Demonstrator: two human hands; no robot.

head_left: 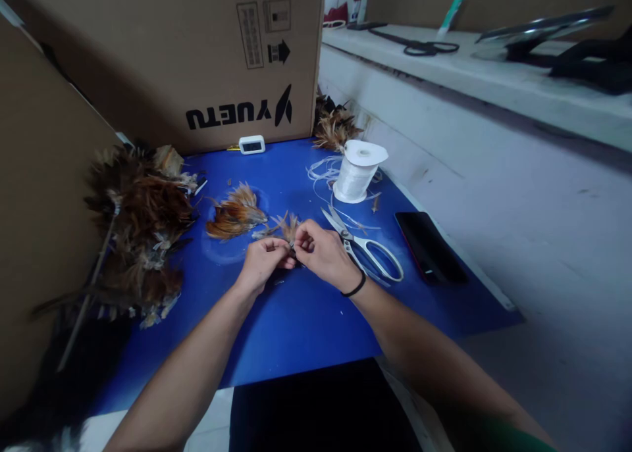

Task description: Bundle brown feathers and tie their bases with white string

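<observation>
Over the middle of the blue table, my left hand [265,261] and my right hand [323,251] meet with fingers pinched. Between them sits a small bunch of feathers [288,226], its tips pointing away from me; the fingers hide its lower end. Both hands appear to grip that lower end. A black band circles my right wrist. A brown feather bunch [237,214] lies just beyond my left hand. Scissors [378,254] with white handles rest beside my right hand, blades partly apart. Behind them stands a spool of white ribbon [356,172] with loose loops around it.
A heap of brown feathers [143,222] fills the table's left side. A phone [429,248] lies at the right edge. A small white device [251,145] stands before a large cardboard box [162,50]. More feathers [336,126] are by the wall; black scissors [424,47] lie on the ledge.
</observation>
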